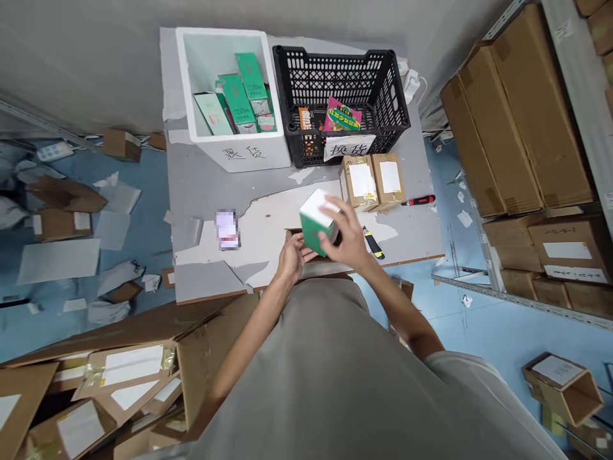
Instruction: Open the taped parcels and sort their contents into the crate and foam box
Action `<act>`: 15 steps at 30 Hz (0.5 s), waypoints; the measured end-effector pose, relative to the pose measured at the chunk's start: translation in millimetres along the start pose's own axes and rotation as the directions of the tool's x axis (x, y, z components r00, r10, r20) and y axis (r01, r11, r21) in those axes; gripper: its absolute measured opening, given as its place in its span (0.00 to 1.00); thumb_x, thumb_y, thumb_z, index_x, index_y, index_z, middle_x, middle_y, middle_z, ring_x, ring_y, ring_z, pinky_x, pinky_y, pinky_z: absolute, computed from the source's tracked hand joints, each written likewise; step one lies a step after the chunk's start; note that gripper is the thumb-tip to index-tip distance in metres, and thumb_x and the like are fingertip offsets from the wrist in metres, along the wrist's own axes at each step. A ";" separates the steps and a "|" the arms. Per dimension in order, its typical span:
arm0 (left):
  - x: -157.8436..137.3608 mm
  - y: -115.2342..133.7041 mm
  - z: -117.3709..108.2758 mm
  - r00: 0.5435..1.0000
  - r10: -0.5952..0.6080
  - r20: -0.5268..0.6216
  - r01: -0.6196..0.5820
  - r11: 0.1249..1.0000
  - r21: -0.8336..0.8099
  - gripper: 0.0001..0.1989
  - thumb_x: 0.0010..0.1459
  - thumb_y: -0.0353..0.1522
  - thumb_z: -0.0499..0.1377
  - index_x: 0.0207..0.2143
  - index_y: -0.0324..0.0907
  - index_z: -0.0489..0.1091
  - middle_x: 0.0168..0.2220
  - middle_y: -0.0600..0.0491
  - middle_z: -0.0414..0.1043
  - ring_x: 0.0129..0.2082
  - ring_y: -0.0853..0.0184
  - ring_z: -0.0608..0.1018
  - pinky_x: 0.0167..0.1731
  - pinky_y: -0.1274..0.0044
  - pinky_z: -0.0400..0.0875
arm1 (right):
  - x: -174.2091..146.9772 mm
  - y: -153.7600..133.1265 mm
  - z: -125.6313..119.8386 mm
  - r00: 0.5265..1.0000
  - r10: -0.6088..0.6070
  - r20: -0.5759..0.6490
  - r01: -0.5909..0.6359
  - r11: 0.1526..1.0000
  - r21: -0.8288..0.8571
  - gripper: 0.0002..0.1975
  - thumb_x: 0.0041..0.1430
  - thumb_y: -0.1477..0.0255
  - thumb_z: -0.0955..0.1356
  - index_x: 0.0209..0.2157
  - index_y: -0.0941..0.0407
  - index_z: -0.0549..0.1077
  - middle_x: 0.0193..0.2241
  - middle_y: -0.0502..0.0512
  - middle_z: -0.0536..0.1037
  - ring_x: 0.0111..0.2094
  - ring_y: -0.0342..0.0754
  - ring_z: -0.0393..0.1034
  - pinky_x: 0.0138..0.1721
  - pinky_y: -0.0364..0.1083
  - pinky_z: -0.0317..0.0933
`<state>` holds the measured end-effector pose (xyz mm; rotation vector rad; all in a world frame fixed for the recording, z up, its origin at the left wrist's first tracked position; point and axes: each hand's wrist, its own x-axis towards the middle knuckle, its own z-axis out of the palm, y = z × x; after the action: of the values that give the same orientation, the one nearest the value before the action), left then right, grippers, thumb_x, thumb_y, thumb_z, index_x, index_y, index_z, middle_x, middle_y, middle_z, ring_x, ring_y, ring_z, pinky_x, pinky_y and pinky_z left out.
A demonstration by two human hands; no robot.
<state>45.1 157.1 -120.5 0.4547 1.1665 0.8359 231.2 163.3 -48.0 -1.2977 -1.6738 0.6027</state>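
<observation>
My right hand [345, 235] grips a green carton with a white top [313, 220] from its right side, thumb on the near face and fingers over the top. The carton is tilted above the near edge of the table. My left hand [291, 257] is palm up at its lower left, fingers curled against the carton's bottom. Just behind and below both hands shows a brown cardboard box [290, 234], mostly hidden. Close to my right hand lies a yellow-and-black utility knife [373, 243]. Two small brown parcels with white labels [363, 181] stand beyond it.
A white foam bin [258, 153] holds several green cartons. Beside it, a black crate [342, 64] contains colourful packets. A red-and-black cutter [419, 200] and a blurred-out phone-like item [227, 229] lie on the table [201, 281]. Large boxes [522, 121] line the right; a parcel-filled carton [205, 358] stands lower left.
</observation>
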 end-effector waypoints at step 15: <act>-7.2 88.9 33.8 0.901 0.429 0.071 -0.435 0.883 0.175 0.29 0.51 0.49 0.84 0.46 0.44 0.78 0.26 0.62 0.72 0.20 0.73 0.72 0.21 0.79 0.71 | 49.7 98.1 7.5 0.657 0.738 0.154 -0.711 0.539 0.452 0.42 0.60 0.26 0.72 0.50 0.50 0.75 0.44 0.55 0.86 0.47 0.55 0.85 0.48 0.56 0.84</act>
<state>45.6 210.7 -41.6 0.9046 1.1361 1.1027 271.0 243.0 -112.8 -1.5790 -0.7560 1.3698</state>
